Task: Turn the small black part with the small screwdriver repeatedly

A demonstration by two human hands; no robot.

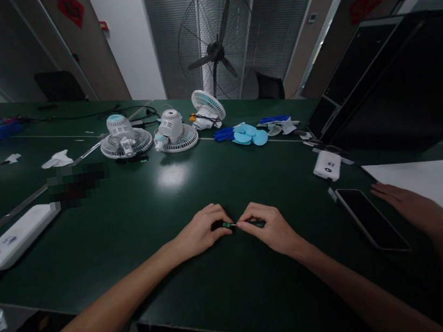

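Observation:
My left hand (207, 229) pinches a small green circuit board (226, 224) between thumb and fingertips, low over the middle of the table. Facing it, my right hand (268, 226) is closed with its fingertips pinched on a thin, light-coloured pin-like piece (233, 225). That piece reaches towards the board, and its end appears to touch it. Its exact kind is too small to tell, and most of it is hidden by my fingers.
Further back on the green table (184, 192) lie white fan heads (126, 137), light-blue fan blades (248, 134) and blue gloves (223, 134). To the right are a phone (371, 220), a white power bank (327, 165) and another person's hand (418, 205). A white device (14, 237) lies left.

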